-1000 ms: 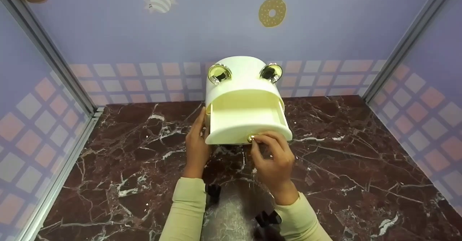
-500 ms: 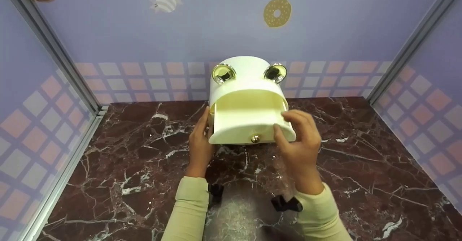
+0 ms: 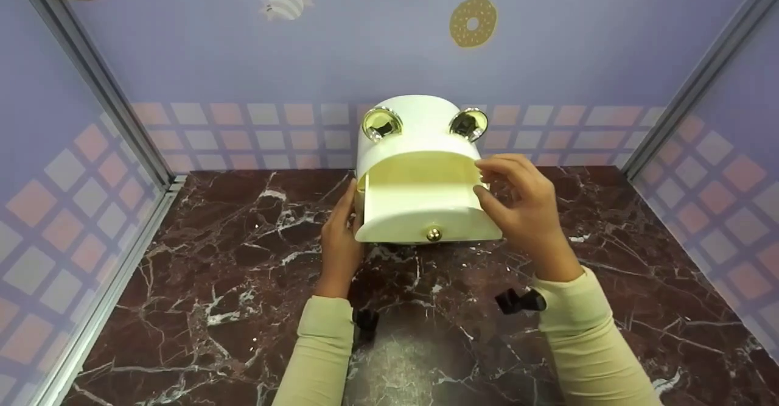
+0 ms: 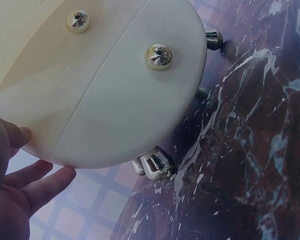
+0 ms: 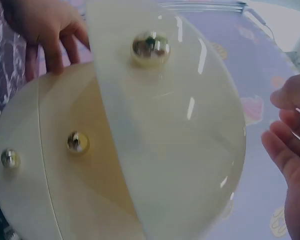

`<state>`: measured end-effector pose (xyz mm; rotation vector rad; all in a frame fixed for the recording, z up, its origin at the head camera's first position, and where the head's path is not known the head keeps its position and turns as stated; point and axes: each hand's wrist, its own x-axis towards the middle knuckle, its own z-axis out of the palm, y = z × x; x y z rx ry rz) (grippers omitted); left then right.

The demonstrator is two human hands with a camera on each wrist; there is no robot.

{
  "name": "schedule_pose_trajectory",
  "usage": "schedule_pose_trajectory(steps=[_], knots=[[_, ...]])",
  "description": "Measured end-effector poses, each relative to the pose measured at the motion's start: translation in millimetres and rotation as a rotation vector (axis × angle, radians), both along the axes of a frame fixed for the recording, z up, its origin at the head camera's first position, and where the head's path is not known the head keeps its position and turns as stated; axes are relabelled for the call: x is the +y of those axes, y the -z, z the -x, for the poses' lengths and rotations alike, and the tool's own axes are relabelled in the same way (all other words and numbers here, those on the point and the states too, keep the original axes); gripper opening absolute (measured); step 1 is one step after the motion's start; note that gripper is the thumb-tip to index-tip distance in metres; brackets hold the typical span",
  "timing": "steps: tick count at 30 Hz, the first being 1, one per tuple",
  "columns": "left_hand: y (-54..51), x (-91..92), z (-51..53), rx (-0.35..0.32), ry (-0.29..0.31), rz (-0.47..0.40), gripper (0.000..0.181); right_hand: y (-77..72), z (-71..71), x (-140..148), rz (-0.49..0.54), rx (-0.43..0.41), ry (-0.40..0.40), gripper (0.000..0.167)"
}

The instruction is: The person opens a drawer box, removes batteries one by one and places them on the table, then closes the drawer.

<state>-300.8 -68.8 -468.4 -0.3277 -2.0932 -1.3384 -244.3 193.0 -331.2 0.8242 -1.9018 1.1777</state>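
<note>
A white rounded storage box (image 3: 420, 114) stands against the back wall, its top drawer (image 3: 420, 226) pulled out. The inside of that drawer looks bare. A gold ball knob (image 3: 434, 234) sits on the drawer front. In the left wrist view, two lower drawers (image 4: 125, 105) are closed, each with its own knob. My left hand (image 3: 341, 241) rests against the box's left side, fingers touching its edge. By the right edge of the pulled-out drawer is my right hand (image 3: 523, 202), fingers loosely bent and holding nothing; the right wrist view shows a gap between it and the drawer front.
Two gold, round ear-like ornaments (image 3: 382, 124) stick up from the box top. Shiny metal feet (image 4: 157, 164) carry the box on a dark red marbled tabletop (image 3: 243, 284). Purple panels with tile and doughnut prints (image 3: 473, 22) enclose the back and sides.
My right hand has let go of the top drawer's knob and moved right and up to the drawer's right edge. The drawer stays out; my left hand remains on the box's side.
</note>
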Motion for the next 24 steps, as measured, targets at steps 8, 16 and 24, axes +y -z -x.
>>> schedule_pose_trajectory(steps=[8, 16, 24], knots=[[-0.2, 0.4, 0.0, -0.013, 0.03, -0.021, 0.05, -10.2, 15.1, 20.1, -0.183, -0.216, -0.06, 0.029], [-0.7, 0.1, -1.0, -0.025, 0.032, -0.04, 0.049, -26.8, 31.0, 25.8, -0.354, -0.592, -0.084, 0.03], [-0.5, 0.0, 0.1, -0.023, 0.018, -0.025, 0.051, -35.0, 46.9, 27.3, -0.572, -0.672, -0.105, 0.028]])
